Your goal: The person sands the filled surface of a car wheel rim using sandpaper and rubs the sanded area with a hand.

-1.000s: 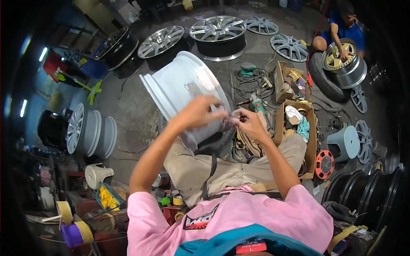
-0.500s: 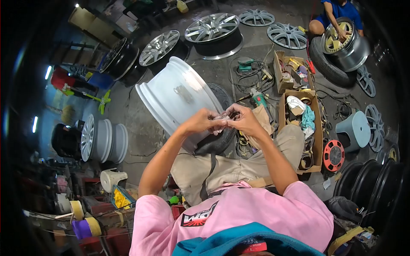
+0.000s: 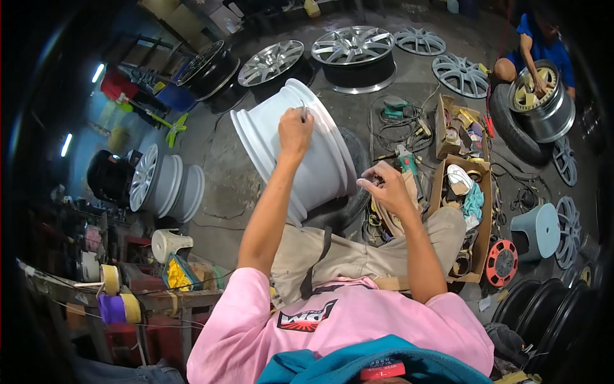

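Observation:
A pale grey-white wheel rim (image 3: 320, 160) lies on its side in front of my knees, resting on a dark tyre (image 3: 358, 150). My left hand (image 3: 295, 133) is closed at the rim's upper outer face; a small, thin, dark tip shows above its fingers, too small to name. Close by the rim's right edge, my right hand (image 3: 390, 187) hangs in the air with bent fingers and the thumb apart. Nothing clearly shows between its fingers. Below that hand are brown paper (image 3: 387, 217) and cables.
Boxes of tools and tapes (image 3: 483, 221) stand right of my knee, near a green angle grinder (image 3: 407, 160). Several finished wheels (image 3: 354, 48) line the back. A person in blue (image 3: 543, 48) handles a gold-centred wheel (image 3: 537, 96). A blue stool (image 3: 534, 230) stands right.
My hands have come apart from working together on a small thing. The left has moved up onto the rim, over its grey patch; the right has shifted slightly right. The view has turned.

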A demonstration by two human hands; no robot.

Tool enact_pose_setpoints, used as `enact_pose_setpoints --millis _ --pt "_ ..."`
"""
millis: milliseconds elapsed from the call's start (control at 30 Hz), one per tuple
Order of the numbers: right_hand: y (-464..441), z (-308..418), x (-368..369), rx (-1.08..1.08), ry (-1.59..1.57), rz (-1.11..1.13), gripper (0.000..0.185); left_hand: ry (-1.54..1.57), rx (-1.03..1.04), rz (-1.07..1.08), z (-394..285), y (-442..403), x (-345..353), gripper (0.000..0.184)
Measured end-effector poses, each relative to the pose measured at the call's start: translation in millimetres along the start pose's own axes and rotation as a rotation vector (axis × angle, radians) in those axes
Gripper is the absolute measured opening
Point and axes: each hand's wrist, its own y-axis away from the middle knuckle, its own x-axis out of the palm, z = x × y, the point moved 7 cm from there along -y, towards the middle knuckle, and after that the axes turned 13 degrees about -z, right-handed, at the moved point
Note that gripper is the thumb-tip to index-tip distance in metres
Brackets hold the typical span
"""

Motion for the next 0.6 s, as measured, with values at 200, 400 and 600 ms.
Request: enact_pose_setpoints --millis 200,400,600 --pt "-17.4 -18.1 28.2 0.056 -0.079 -0.051 0.021 0.010 -0.033 0.014 -8.0 31.7 -1.7 0.019" --pt "-87.5 5.3 71.4 -0.094 -0.072 -0.438 0.034 0.136 -0.143 -0.051 9.8 3.5 1.5 0.022" --pt "-97.1 -26.6 114.8 -0.025 0.039 -0.316 0.051 0.105 -0.027 -0.078 -16.9 32.6 -5.7 0.017"
